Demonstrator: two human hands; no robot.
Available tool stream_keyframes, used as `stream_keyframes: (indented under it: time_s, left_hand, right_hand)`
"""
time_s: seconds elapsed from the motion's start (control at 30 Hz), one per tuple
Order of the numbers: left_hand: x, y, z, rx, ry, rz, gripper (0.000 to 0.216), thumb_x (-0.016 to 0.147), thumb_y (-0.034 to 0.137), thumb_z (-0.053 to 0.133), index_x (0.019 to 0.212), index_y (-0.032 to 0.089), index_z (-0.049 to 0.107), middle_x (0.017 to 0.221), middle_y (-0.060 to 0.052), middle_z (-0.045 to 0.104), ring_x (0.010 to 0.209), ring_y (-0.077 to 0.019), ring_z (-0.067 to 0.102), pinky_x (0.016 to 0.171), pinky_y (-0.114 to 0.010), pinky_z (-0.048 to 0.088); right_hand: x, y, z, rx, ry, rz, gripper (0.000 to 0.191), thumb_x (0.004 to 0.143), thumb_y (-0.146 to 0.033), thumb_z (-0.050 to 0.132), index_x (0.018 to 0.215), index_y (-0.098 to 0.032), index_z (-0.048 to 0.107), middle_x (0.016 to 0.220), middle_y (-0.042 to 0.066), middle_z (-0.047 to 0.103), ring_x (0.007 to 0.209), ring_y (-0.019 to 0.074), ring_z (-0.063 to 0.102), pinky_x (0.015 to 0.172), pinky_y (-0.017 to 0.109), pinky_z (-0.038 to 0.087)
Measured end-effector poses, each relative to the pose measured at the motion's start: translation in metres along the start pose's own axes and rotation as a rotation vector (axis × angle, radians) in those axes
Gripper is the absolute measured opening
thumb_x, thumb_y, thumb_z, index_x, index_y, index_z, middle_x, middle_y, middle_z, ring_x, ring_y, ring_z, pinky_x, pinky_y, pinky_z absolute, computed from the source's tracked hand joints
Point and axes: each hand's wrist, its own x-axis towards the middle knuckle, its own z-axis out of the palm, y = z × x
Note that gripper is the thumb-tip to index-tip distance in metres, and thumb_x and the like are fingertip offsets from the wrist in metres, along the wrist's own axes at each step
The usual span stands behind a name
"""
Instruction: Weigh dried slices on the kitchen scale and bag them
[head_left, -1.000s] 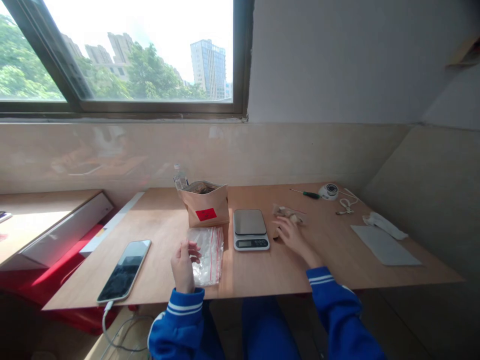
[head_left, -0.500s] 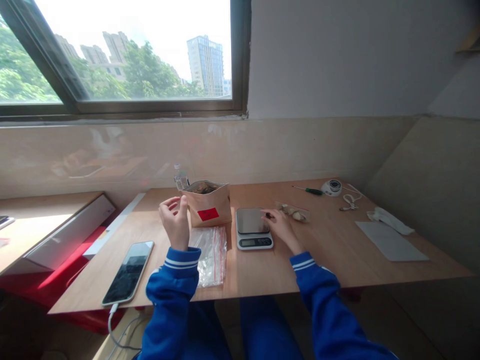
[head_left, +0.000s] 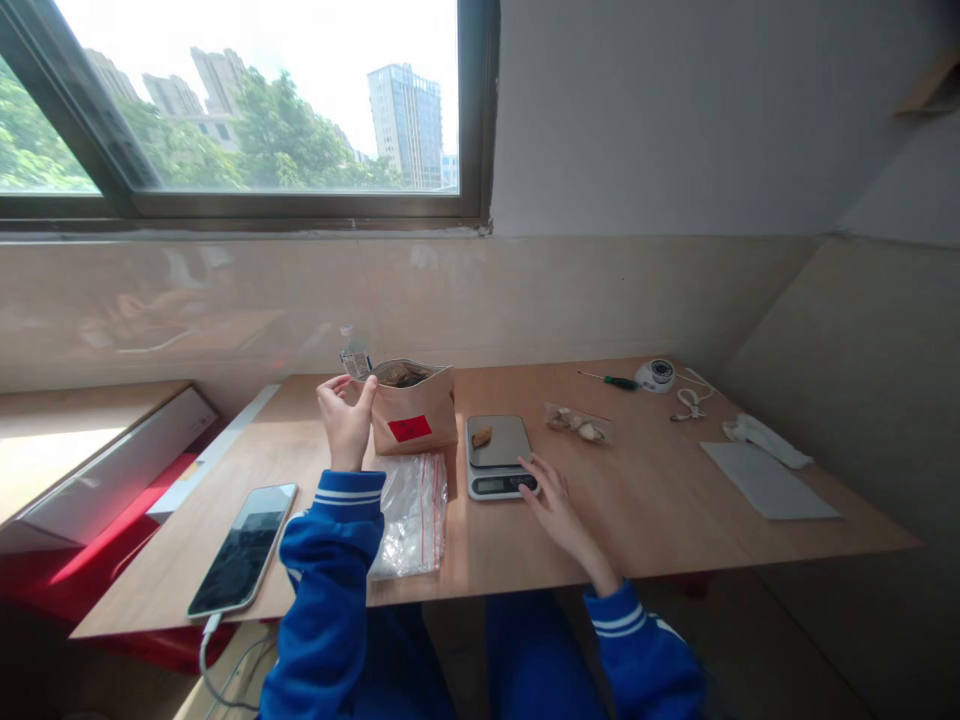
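Observation:
My left hand (head_left: 346,425) is raised at the left edge of a brown kraft paper bag (head_left: 431,405) with a red label. Its thumb and fingers are apart, overlapping the bag's corner; I cannot tell whether they touch it. The bag stands with its top open and dark dried pieces inside. My right hand (head_left: 555,505) is open, fingers spread at the lower right of a digital kitchen scale (head_left: 517,432), by its buttons. A small brown piece (head_left: 481,437) lies on the scale's metal plate. Clear zip bags (head_left: 409,515) lie flat left of the scale.
A bag of pale pieces (head_left: 577,424) lies right of the scale. Farther back are a screwdriver (head_left: 619,382) and a white dome camera (head_left: 656,375). A phone (head_left: 244,550) on a cable lies at left, a bottle (head_left: 354,352) behind the bag, and a white sheet (head_left: 769,480) at right.
My right hand has let go of the small brown piece, now on the scale plate, and moved down to the buttons. My left hand stays by the bag. The view has shifted slightly.

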Motion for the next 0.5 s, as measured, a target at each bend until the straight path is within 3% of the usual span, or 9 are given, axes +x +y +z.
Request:
stream_keyframes:
  time_s: [0.1,0.23,0.4,0.5]
  left_hand:
    - [-0.015,0.006,-0.003,-0.015,-0.108,-0.075,0.034,0.072,0.040,0.062,0.097,0.017,0.053,0.098,-0.006,0.056,0.097,-0.0204,0.054,0.090,-0.038,0.042]
    - [-0.052,0.020,-0.027,0.105,-0.181,-0.116,0.025,0.071,0.029,0.060,0.094,0.020,0.060,0.085,-0.003,0.065,0.077,-0.0191,0.061,0.075,-0.034,0.048]
    - [-0.081,0.021,-0.053,0.210,-0.292,-0.043,0.019,0.074,0.037,0.061,0.085,0.022,0.065,0.082,-0.004,0.071,0.081,-0.0222,0.067,0.074,-0.032,0.049]
    - [-0.089,0.013,-0.056,0.179,-0.256,-0.030,0.020,0.075,0.041,0.062,0.084,0.024,0.066,0.079,-0.003,0.072,0.078,-0.0213,0.068,0.072,-0.030,0.051]
  right_hand:
    - [0.010,-0.036,0.004,0.117,0.010,-0.059,0.034,0.094,-0.038,0.043,0.122,-0.027,0.057,0.131,0.009,0.051,0.124,0.0229,0.047,0.104,0.045,0.039]
    - [0.020,-0.095,0.010,0.293,0.070,-0.236,0.033,0.097,-0.026,0.033,0.121,-0.025,0.056,0.124,0.006,0.058,0.121,0.0170,0.050,0.104,0.037,0.041]
    - [0.027,-0.144,0.028,0.114,0.008,-0.563,0.036,0.096,-0.019,0.034,0.128,-0.020,0.052,0.130,0.007,0.055,0.128,0.0173,0.043,0.108,0.036,0.038]
    - [0.030,-0.160,0.037,-0.074,-0.102,-0.612,0.033,0.096,-0.020,0.035,0.118,-0.017,0.059,0.115,0.008,0.064,0.115,0.0189,0.054,0.099,0.033,0.046]
